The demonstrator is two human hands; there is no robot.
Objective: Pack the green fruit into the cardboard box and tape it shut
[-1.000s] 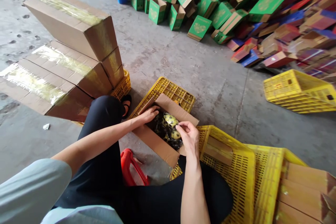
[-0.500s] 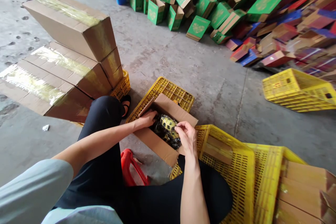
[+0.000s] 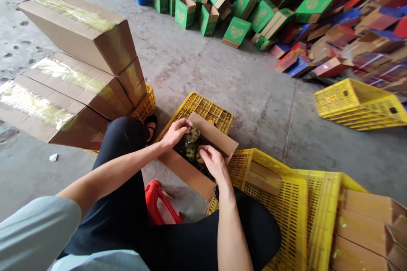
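Note:
An open cardboard box stands between my knees, its flaps spread. Inside is a see-through plastic bag with dark patches, and yellow-green rounded things, perhaps fruit, show through it. At the box's left side my left hand is raised and pinches the bag's upper edge between thumb and fingers. My right hand is over the right part of the box, thumb and forefinger closed on the bag's other side. Both hands hide part of the contents.
An upturned yellow crate lies beneath the box. Taped cartons are stacked at left. More yellow crates stand at right, a red stool below. Green boxes are heaped at the back.
My left hand has come up out of the box, drawing the bag's edge up and left. My right hand has shifted left and slightly down. The bag now stands taller and narrower.

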